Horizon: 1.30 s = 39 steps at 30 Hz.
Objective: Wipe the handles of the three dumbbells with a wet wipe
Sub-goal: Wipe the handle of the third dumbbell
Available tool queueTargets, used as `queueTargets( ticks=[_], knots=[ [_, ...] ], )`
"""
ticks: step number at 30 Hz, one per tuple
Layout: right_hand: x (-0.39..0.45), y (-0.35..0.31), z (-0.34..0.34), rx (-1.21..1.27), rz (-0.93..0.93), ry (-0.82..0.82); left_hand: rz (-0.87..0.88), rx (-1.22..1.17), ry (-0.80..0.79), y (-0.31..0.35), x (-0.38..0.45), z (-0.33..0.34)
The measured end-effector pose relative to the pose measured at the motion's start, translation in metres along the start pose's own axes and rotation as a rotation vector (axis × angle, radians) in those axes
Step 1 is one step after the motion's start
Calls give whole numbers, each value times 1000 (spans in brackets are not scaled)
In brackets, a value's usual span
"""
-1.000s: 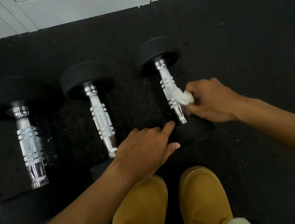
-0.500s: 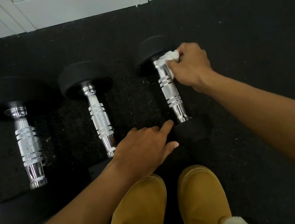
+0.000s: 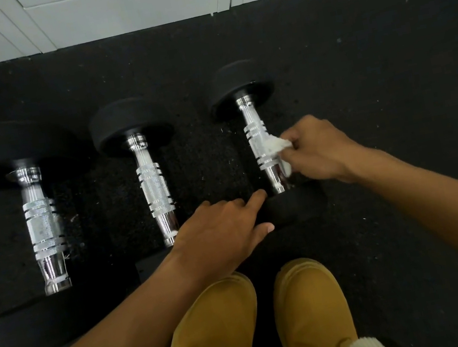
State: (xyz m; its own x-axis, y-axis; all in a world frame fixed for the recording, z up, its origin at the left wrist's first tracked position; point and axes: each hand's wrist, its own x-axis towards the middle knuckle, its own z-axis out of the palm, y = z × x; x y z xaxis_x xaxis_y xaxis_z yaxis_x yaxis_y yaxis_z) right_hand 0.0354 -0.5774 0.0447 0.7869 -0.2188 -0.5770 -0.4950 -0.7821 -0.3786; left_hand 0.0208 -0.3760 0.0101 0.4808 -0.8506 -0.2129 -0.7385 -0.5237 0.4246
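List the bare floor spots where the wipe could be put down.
Free: mat right of the right dumbbell and right hand; strip between dumbbell heads and the white wall. Crowded: gaps between handles, and near the left hand above the boots.

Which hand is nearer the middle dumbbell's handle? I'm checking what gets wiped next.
Left. The left hand lies just right of the middle handle's near end; the right hand holds the wipe against the right dumbbell.

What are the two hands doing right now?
Left hand: open, fingers resting on the near weight of the right dumbbell.
Right hand: holding the wet wipe against that dumbbell's handle.
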Motion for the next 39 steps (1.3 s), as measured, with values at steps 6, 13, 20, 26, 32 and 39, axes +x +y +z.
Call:
queueTargets(
  ticks=[6,13,20,26,32,39],
  knots=[
    [48,-29,-10,294,78,368,8,8,-1,0,1,2],
    [-4,-3,6,26,3,75,22,15,22,-2,1,5],
    [0,12,-5,56,49,-148,9,-3,18,-1,1,3],
    [43,-6,-4,585,177,115,16,16,23,0,1,3],
    [50,-21,-3,420,74,346,22,9,20,0,1,2],
    [-29,13,2,-44,-99,-34,17,-4,23,-1,-1,1]
  ],
)
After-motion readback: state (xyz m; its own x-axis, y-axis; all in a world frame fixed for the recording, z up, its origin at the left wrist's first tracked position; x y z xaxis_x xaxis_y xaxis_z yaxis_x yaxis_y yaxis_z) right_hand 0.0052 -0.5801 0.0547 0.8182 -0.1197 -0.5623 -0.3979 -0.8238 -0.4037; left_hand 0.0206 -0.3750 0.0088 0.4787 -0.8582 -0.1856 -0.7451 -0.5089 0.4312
